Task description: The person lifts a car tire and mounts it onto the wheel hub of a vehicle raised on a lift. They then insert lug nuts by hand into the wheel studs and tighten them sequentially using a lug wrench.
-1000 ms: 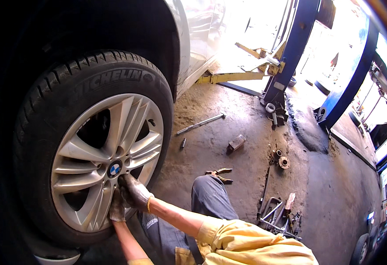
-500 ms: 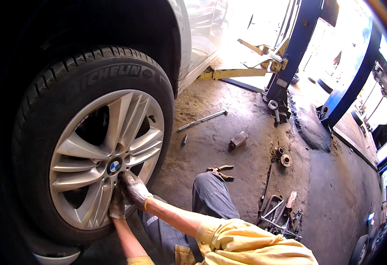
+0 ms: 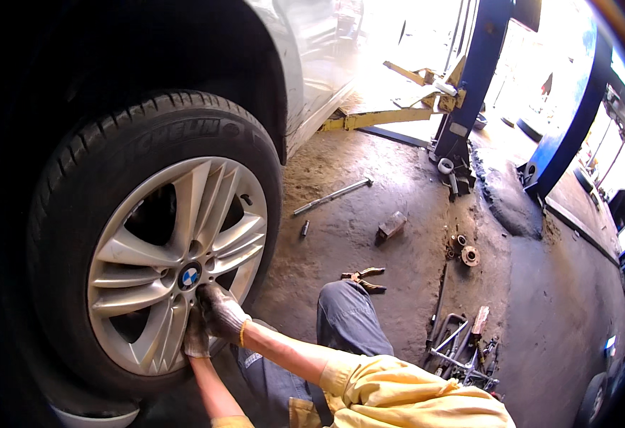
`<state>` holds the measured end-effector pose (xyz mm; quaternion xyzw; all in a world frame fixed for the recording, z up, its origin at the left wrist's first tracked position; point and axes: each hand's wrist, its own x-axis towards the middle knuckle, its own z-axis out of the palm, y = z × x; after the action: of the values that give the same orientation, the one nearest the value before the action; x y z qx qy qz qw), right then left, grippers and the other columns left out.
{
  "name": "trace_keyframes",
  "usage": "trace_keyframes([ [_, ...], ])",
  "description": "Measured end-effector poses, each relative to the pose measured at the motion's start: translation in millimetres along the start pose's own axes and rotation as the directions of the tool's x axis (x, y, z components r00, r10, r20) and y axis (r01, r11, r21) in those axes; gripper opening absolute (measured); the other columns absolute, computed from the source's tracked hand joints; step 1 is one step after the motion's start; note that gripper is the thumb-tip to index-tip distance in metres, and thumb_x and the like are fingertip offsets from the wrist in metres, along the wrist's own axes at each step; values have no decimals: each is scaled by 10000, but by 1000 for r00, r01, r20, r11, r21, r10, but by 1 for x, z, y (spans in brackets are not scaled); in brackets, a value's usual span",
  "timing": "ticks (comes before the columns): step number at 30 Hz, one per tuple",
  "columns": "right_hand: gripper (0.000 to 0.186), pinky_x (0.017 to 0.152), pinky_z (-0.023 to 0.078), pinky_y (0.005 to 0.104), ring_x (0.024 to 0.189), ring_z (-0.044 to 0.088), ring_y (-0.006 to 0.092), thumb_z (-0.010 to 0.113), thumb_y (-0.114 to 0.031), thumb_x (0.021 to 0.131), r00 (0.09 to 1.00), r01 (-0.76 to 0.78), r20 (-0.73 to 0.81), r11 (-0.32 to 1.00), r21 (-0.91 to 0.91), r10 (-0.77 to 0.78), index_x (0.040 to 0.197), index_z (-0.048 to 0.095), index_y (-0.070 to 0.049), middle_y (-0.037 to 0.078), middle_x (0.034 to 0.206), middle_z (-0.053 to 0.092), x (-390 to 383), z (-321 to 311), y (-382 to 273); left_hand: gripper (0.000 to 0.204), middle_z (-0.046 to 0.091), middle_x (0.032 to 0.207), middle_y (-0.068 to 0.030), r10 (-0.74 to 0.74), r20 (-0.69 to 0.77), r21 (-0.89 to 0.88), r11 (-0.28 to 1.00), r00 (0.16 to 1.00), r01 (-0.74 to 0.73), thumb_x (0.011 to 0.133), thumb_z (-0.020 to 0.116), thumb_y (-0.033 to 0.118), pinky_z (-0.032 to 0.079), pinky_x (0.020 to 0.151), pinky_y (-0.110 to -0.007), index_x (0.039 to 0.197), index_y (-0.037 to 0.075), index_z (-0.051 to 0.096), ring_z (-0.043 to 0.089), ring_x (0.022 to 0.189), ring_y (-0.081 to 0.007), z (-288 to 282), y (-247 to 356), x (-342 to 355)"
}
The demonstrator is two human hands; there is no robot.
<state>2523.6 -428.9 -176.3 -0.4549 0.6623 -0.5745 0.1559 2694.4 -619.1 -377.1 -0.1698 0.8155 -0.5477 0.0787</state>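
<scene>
A silver multi-spoke alloy wheel [image 3: 134, 253] with a black tire [image 3: 66, 214] sits in the wheel arch of a silver car [image 3: 312, 64]. My right hand [image 3: 223, 310], in a soiled knit glove, is at the lug holes just below the round centre cap [image 3: 189, 277], fingers bent; what they hold is hidden. My left hand [image 3: 197, 335], also gloved, is lower and partly behind the right, against the lower spokes, its fingertips out of sight. My knee [image 3: 348, 321] in grey trousers is right of the wheel.
On the stained floor lie a long bar [image 3: 332, 197], small cylinder [image 3: 305, 228], block [image 3: 391, 227], pliers [image 3: 362, 280], round metal parts [image 3: 469, 257] and jumbled tools [image 3: 462, 357]. A blue lift post [image 3: 480, 64] with yellow arms [image 3: 383, 120] stands behind; another tire [image 3: 594, 399] is at right.
The view has shifted slightly, so the wheel and floor items sit a little differently in the picture. Both hands stay at the lug holes with much the same posture.
</scene>
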Motion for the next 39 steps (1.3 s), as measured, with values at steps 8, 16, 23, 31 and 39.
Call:
trace_keyframes([
  [8,331,689,545,503,761,694,386,611,-380,949,978,150,-76,905,-398,-195,984,648,-54,200,830,689,-4,-36,-21,561,375,1609,-93,152,37,863,493,988,-109,1081,452,258,258,1220,-371,1576,17,340,366,1460,-242,-42,-35,9],
  [16,323,813,532,535,967,689,443,454,-298,1010,949,-286,-121,956,66,292,1159,631,-73,269,1001,709,6,11,-8,621,330,1647,-67,-42,375,-210,-977,926,41,1104,382,405,252,1226,-362,1615,68,282,343,1483,-215,-52,-50,4],
  [23,382,848,541,522,961,697,462,533,-379,989,962,-244,-58,937,251,266,1078,630,-21,254,991,715,-7,-9,-19,761,361,1638,-10,1,77,-209,-978,997,17,1059,368,617,212,1238,-359,1625,116,286,330,1495,-214,-107,-99,21],
  [31,257,639,583,470,746,742,359,612,-291,910,970,227,3,899,-374,-244,863,675,-46,201,793,723,-4,-37,-3,797,399,1617,-47,9,397,-267,-956,918,125,1020,370,688,240,1236,-411,1594,136,345,360,1483,-256,-165,-112,31],
  [39,561,832,555,518,959,719,397,466,-532,998,974,-226,39,949,220,223,1031,730,-37,243,988,736,-10,-11,-5,800,423,1593,-63,132,514,-231,-930,848,285,1005,411,692,257,1227,-419,1560,116,392,389,1458,-259,-198,-107,71],
])
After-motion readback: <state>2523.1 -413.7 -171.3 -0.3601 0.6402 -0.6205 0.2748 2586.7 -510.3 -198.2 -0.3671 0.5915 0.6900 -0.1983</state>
